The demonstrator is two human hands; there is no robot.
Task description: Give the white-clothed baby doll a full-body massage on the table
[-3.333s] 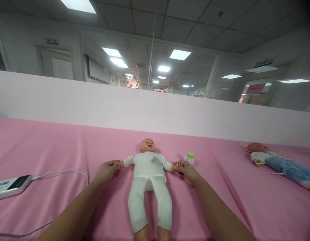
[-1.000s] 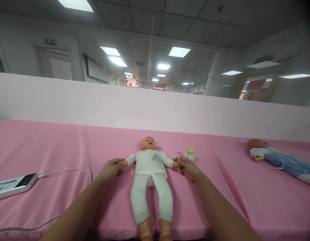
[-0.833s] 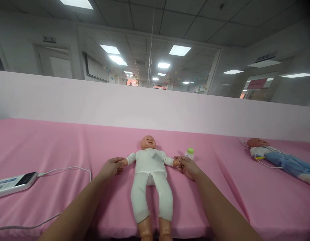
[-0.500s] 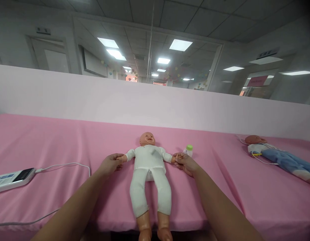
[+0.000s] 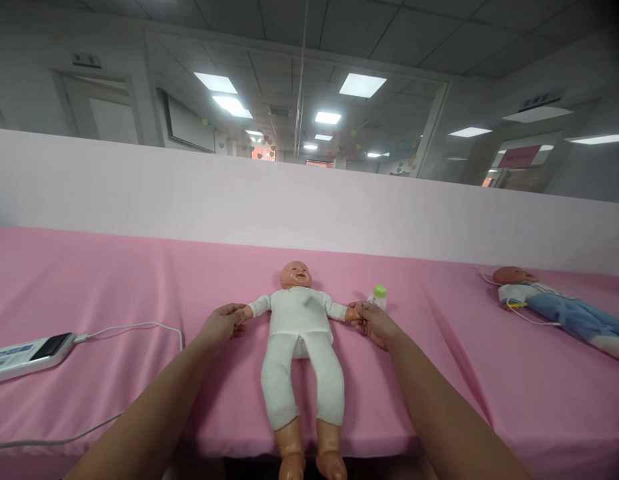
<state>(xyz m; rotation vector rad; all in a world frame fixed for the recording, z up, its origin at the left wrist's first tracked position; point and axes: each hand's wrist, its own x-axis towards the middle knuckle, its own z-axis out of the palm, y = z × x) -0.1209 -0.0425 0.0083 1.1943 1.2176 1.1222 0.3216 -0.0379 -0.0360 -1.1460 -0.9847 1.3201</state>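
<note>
The doll (image 5: 299, 313) lay on its back in the middle of the counter (image 5: 139, 280), straight in front of me, head to the far side and feet reaching out over the near edge. It wore a white long-sleeved top and white trousers, and its bare lower legs showed below the cuffs. Its arms were spread out to either side, because I had one in each hand. The fingers of my left hand (image 5: 224, 323) were closed around the doll's hand on the left; those of my right hand (image 5: 375, 323) were closed around the one on the right.

Just beyond my right hand stood a small bottle (image 5: 378, 298) with a green cap; I couldn't tell whether my knuckles touched it. Well off to the left lay a white device (image 5: 32, 358) with a dark screen, a thin white cable (image 5: 124, 327) running from its end towards my left forearm. Far to the right a second doll (image 5: 564, 310), in blue and white, lay on its back with a thin tube (image 5: 534, 321) across it. Pink cloth covered the counter, and a low white wall (image 5: 239, 207) rose along its far side, with glass above.
</note>
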